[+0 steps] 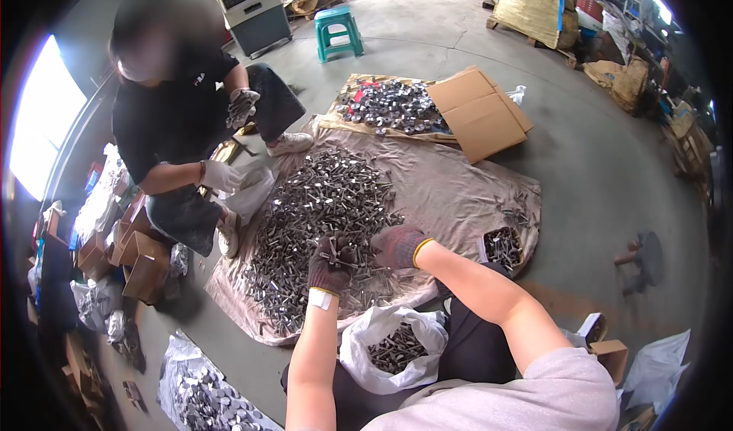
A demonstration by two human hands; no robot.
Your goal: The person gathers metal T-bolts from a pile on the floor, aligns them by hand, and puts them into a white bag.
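A large heap of dark metal bolts (321,194) spreads over a stained cloth (450,194) on the floor. My left hand (330,265), in a dark knitted glove, is at the near side of the heap, curled palm up around a few bolts (340,258). To its right, my right hand (398,246), in a similar glove with a yellow cuff, reaches over the heap's edge. Its fingers are bent together, and anything between them is hidden. Close below my hands, an open white bag (353,352) between my legs holds many bolts (395,347).
A person (172,103) in gloves sits across the heap to the left. A box of bolts (502,248) stands at the cloth's right edge. Beyond lie shiny metal parts (397,106) and cardboard (479,114). Metal discs (206,393) lie at lower left; a green stool (337,32) stands behind.
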